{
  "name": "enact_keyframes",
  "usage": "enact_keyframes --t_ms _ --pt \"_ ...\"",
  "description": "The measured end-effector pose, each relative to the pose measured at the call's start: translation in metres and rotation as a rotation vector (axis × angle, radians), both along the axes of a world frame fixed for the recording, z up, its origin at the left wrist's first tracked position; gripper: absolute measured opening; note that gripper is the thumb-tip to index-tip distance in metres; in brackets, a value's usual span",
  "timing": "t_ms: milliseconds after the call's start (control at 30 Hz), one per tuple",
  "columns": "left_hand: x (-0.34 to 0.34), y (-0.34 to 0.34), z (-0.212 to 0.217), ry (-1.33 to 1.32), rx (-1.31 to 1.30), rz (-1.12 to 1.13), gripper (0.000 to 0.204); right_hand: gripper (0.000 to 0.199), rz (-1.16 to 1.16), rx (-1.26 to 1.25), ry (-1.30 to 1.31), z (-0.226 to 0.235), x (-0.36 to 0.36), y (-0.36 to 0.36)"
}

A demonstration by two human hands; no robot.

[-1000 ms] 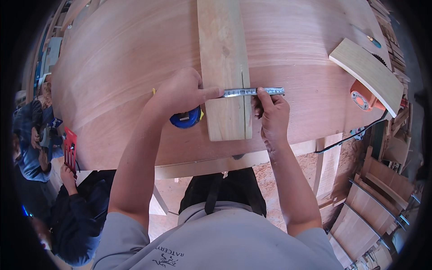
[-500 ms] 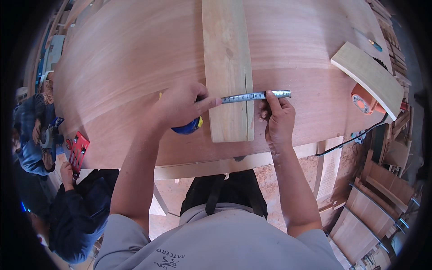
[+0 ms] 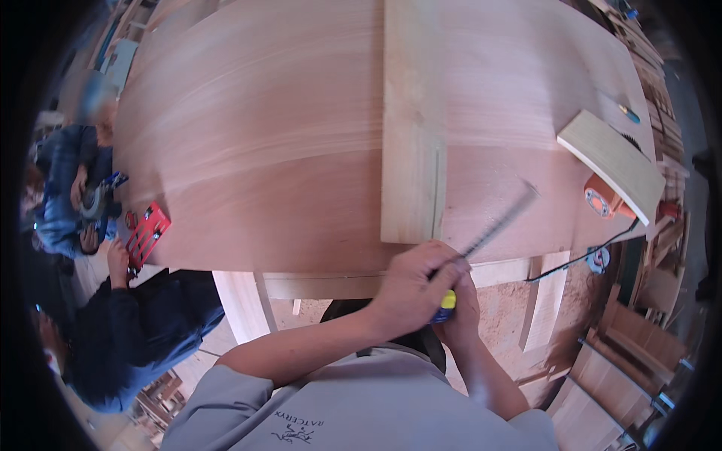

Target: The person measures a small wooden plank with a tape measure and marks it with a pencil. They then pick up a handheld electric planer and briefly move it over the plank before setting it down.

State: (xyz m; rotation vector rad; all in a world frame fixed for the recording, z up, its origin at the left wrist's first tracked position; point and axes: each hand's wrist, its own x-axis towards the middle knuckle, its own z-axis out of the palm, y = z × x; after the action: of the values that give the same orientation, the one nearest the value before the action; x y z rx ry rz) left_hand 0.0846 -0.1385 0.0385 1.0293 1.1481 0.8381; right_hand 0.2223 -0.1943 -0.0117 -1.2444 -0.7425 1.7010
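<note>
1. Closes both the left grip and the right grip around the tape measure, with fingers curled and partly hidden; cannot tell which bears more of its weight.
2. Shows the blue-and-yellow case between the grips, below the left and just beside the right.
3. Points the metal tape strip forward and rightward from the grips, blurred, with the free end over the bench.
4. Holds both grips close together, near the bench's near edge and in front of the waist.
5. Has a long pale board just beyond the left grip, flat on the bench, with a narrow slit near its right side; cannot tell whether touching the fingers.
6. Has, well to the right of the grips, a shorter board tilted over an orange power tool, with a screwdriver farther off.
7. Has a black cord to the right of the grips, near the bench's edge.
8. Has, well to the left of the grips, a red tool beside a co-worker's hand.
</note>
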Motion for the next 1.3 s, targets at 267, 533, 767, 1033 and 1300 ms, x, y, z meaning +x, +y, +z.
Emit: enact_keyframes --t_ms 267,533,767,1033,1300 --pt "0.011 0.000 -0.002 0.281 0.448 -0.215 0.016 0.044 0.168 -0.082 0.018 0.024 0.059 -0.023" --pt "-0.037 -0.019 -0.034 0.334 0.202 0.040 0.020 0.033 -0.106 -0.220 0.129 0.015 0.074 0.001" --pt "-0.050 -0.035 -0.078 0.634 0.142 0.379 0.058 0.030 -0.060 -0.136 -0.163 -0.009 0.056 0.069" --pt "-0.024 -0.033 -0.074 0.447 0.101 0.412 0.064 0.036 -0.065 -0.185 -0.380 -0.023 0.015 0.069" --pt "-0.028 -0.024 -0.029 0.283 0.316 0.463 0.050 0.031 -0.138 -0.341 -0.074 -0.012 0.010 0.065"
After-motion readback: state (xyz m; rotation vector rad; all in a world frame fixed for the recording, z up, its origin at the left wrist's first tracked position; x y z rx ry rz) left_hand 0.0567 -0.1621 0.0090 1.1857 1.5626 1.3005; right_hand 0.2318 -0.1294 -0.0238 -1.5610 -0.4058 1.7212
